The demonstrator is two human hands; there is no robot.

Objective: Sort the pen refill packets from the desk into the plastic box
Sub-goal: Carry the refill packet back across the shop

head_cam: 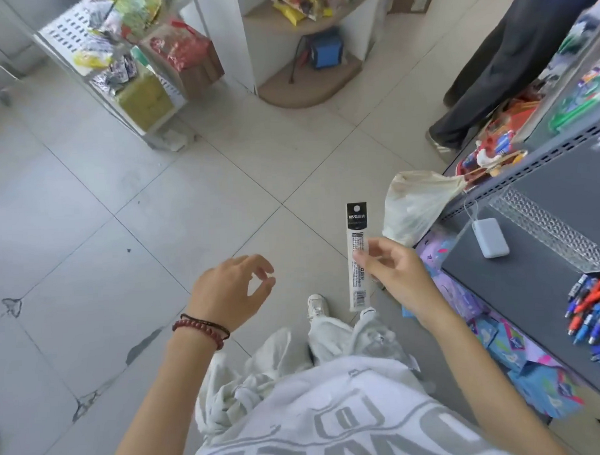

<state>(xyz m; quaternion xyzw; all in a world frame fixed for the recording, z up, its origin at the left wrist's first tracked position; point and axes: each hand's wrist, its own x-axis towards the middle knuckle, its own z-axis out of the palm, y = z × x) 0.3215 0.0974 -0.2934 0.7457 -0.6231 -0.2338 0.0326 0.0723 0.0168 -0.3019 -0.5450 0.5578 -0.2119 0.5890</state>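
Note:
A long narrow pen refill packet, clear with a black top, stands upright in the air over the tiled floor. My right hand pinches it near its middle between thumb and fingers. My left hand hovers to the left of it, fingers loosely curled and holding nothing, a beaded bracelet on the wrist. On the dark grey desk at the right lies a clear, patterned plastic box, long and shallow, apart from both hands.
A white power bank with a cable lies on the desk beside the box. Several blue and red pens are piled at the desk's right edge. A pale plastic bag hangs off the shelf. Another person's legs stand behind.

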